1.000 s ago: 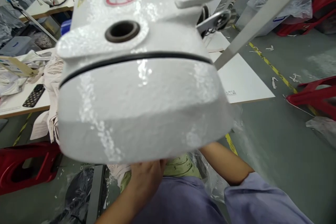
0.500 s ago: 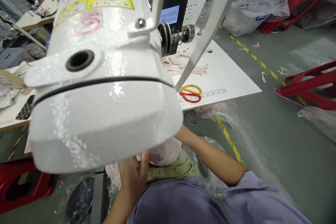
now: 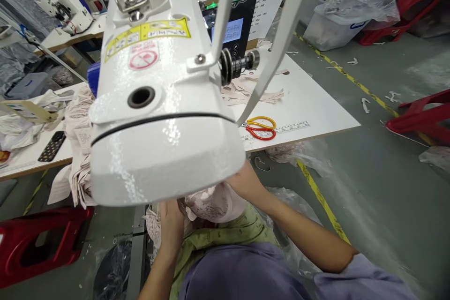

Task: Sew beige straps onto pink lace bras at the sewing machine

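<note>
The left hand point(image 3: 171, 225) and the right hand point(image 3: 246, 180) are apart, with a lace cup point(image 3: 213, 206) in between. Their fingertips are mostly hidden, so I cannot tell if they pinch anything. The cup is pale pink and round. From the left hand it lies between 2 and 3 o'clock, and from the right hand at 8 o'clock. The part I can see is longer side to side, about 9 to 3 o'clock. The right hand is up against its edge at 2 o'clock, and the left fingers are right by its other end, so neither looks clearly nearer. Green cloth point(image 3: 242, 229) is at 6 o'clock from the cup, on the lap. The white sewing machine point(image 3: 168, 150) is at 11 o'clock and hides the cup's far side. Past the cup, at 1 o'clock, scissors point(image 3: 260, 128) lie on the white table point(image 3: 316, 98). Pink strips point(image 3: 270, 97) lie farther back, and a screen point(image 3: 232, 30) stands farther still, at 12 o'clock.
</note>
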`<state>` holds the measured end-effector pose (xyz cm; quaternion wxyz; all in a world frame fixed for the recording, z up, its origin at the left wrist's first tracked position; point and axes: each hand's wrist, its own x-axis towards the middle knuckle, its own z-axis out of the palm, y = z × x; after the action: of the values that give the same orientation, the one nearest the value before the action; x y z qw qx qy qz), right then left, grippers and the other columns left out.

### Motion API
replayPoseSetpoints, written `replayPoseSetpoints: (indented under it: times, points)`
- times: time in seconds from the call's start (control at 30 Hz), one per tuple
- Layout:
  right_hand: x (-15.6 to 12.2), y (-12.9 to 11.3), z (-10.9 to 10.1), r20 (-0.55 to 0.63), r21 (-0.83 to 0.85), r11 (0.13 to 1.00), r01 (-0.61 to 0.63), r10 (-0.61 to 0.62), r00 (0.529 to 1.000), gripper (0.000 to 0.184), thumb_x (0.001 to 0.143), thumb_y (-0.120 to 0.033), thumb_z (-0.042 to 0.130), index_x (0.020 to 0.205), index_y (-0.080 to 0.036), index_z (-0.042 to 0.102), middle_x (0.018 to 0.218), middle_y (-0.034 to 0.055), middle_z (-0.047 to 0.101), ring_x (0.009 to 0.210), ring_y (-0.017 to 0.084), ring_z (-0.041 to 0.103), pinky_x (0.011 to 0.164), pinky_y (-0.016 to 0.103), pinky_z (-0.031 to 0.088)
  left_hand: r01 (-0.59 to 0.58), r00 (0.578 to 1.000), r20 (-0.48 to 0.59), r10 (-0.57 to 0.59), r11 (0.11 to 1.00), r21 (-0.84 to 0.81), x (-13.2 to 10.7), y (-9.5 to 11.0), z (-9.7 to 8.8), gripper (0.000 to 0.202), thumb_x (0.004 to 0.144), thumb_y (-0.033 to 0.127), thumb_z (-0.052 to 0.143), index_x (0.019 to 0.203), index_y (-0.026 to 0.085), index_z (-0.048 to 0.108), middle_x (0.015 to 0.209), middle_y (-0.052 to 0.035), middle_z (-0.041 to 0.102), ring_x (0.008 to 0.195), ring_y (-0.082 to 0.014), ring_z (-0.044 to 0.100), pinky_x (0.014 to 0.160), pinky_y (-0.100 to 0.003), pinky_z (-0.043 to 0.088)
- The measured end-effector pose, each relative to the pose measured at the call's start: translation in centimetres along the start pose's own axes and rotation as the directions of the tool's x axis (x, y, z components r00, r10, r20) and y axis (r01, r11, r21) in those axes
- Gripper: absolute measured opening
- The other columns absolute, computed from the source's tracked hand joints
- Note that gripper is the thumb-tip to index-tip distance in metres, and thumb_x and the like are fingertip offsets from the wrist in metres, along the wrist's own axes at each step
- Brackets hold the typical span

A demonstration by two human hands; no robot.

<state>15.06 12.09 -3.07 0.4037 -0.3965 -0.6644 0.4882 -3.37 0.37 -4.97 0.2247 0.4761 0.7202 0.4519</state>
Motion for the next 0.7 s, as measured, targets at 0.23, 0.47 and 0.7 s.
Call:
replayPoseSetpoints:
  times: [0.23,0.47,0.7]
  points:
    - [-0.8,-0.5,0.2,0.064,0.08,0.995,-0.061,0.056,0.996,0.025,0.089,-0.043,0.06,0.104,-0.024,0.059,0.101,0.0059,0.062,0.088,0.019,0.06,0.081,0.033,0.053,0.115,0.993,-0.023,-0.12,0.982,-0.148,0.2,0.3,0.3,0.051,0.101,0.054,0.03,0.1,0.019,0.067,0.076,-0.0071,0.066,0.067,-0.0187,0.063,0.063,-0.032,0.055]
    - [-1.3,-0.9,0.3,0.094,0.121,0.989,-0.083,0.071,0.993,0.028,0.085,-0.04,0.063,0.104,-0.022,0.055,0.099,0.0049,0.06,0.086,0.018,0.059,0.071,0.029,0.05,0.088,0.994,-0.044,-0.097,0.981,-0.176,0.4,1.3,-0.2,0.048,0.101,0.054,0.03,0.101,0.019,0.064,0.087,-0.0099,0.069,0.085,-0.0217,0.067,0.07,-0.032,0.055]
    - [-1.8,-0.7,0.9,0.072,0.036,0.997,-0.075,0.073,0.995,0.033,0.085,-0.043,0.065,0.106,-0.022,0.053,0.094,0.0015,0.056,0.085,0.017,0.054,0.076,0.031,0.046,0.095,0.994,-0.002,-0.107,0.891,-0.444,0.6,3.2,-0.4,0.037,0.1,0.05,0.04,0.104,0.018,0.06,0.077,-0.0024,0.062,0.068,-0.0146,0.058,0.064,-0.026,0.05]
